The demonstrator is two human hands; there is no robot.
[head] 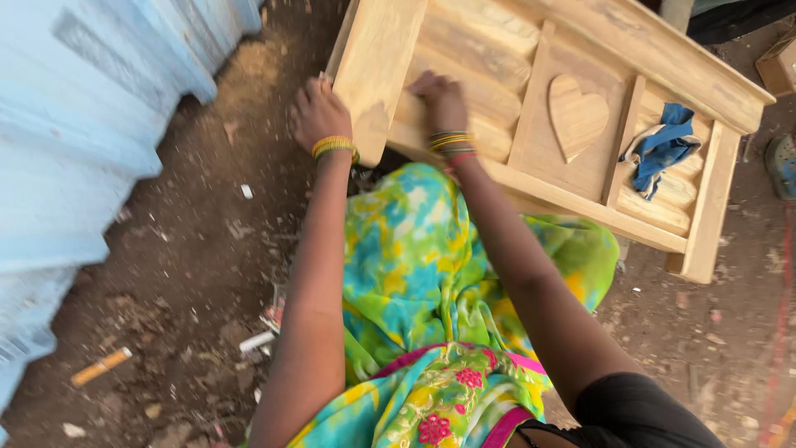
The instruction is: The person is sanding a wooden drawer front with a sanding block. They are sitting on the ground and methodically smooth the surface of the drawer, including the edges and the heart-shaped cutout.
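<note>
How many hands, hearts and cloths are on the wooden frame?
Hands on the wooden frame: 2, left hand and right hand
Carved heart: 1
Blue cloth: 1
Total: 4

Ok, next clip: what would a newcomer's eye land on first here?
Probably the pale wooden panel across the top of the view, with a carved heart set in its middle section. Both hands rest on its near end, the left hand on the corner post and the right hand on a slat. A blue cloth lies on the panel to the right of the heart.
</note>
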